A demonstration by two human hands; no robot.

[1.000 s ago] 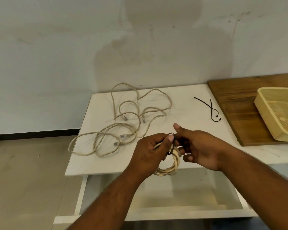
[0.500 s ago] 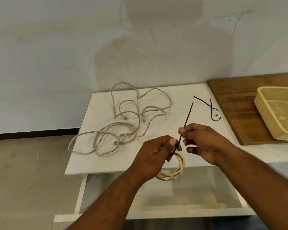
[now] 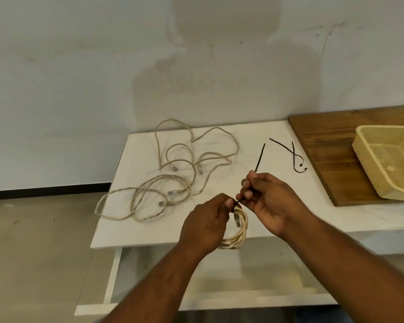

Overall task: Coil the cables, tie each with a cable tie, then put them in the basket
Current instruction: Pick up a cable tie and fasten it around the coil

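Coiled beige cable (image 3: 238, 233) gripped by the left hand (image 3: 205, 226) above the front edge of the white bench (image 3: 135, 231); right hand (image 3: 269, 201) pinches a thin black cable tie (image 3: 259, 159). Yellow mesh basket (image 3: 383, 129) stands at the bench's right end.

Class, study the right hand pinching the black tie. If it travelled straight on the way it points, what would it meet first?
Probably the loose cables on the white table, ahead and left of the right hand. Height is unclear, so the hand might pass over them.
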